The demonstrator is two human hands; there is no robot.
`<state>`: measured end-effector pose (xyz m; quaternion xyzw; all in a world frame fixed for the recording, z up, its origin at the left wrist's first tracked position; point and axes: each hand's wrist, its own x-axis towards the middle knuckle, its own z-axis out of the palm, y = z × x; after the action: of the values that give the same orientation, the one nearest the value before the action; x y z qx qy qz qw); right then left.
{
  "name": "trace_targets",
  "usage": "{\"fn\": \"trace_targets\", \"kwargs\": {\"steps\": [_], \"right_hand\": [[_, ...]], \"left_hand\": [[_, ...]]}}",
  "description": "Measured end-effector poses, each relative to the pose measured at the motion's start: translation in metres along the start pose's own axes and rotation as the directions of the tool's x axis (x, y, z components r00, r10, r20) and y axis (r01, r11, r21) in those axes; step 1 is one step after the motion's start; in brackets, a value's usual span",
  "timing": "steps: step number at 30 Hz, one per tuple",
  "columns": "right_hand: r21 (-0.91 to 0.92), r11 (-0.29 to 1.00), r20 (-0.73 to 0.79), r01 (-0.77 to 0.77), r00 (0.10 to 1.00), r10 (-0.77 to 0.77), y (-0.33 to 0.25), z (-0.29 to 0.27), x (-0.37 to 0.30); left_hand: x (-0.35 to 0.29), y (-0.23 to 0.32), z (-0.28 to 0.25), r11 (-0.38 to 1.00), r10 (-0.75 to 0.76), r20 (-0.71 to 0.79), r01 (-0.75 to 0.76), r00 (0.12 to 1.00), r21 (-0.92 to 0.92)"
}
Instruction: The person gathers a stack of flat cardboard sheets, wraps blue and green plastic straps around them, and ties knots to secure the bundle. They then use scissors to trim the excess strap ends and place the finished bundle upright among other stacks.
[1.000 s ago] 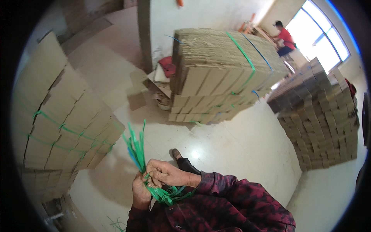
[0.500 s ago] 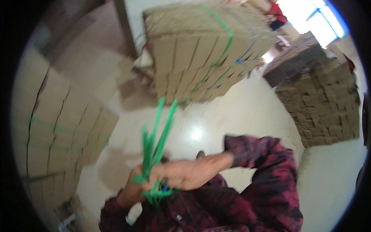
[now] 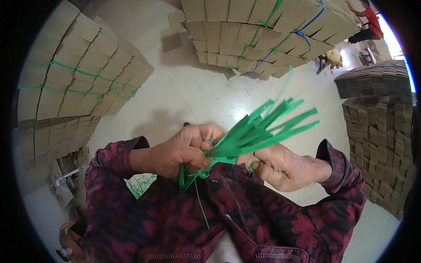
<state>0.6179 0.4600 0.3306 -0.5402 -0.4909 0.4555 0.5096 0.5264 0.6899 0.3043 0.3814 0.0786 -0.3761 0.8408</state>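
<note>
A bunch of flat green plastic strapping strips fans out up and to the right in front of my chest. My left hand is closed round the lower end of the bunch. Close beside it on the right, my right hand pinches a green strip that runs across from the bunch. A knotted green loop hangs beneath my left hand, and one thin strand trails down over my dark red patterned jacket. The fingertips of my right hand are partly hidden by the strips.
Stacks of flat cardboard tied with green strapping stand at the left and far middle. More cardboard piles line the right. A person in red is at the far right; another person shows at the lower left. Pale floor lies between.
My hands have moved apart and the green bunch now tilts to the right instead of pointing up. The view has shifted, showing more of the left stack and my jacket.
</note>
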Motion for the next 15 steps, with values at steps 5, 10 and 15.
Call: {"fn": "trace_targets", "kwargs": {"steps": [5,10,15], "right_hand": [[-0.111,0.983,-0.123,0.143,0.98,-0.157,0.025,-0.001,-0.026],[0.247,0.966,-0.314,0.077,0.949,0.005,0.043,-0.003,-0.033],[0.524,0.845,-0.282,0.104,0.958,0.057,0.065,0.002,-0.017]], "left_hand": [[0.031,-0.009,0.004,0.82,0.224,0.172,-0.281,0.959,0.499],[0.053,-0.017,0.008,0.79,0.31,0.025,-0.273,0.95,0.549],[0.044,-0.01,-0.003,0.48,0.461,0.066,-0.311,0.885,0.82]]}}
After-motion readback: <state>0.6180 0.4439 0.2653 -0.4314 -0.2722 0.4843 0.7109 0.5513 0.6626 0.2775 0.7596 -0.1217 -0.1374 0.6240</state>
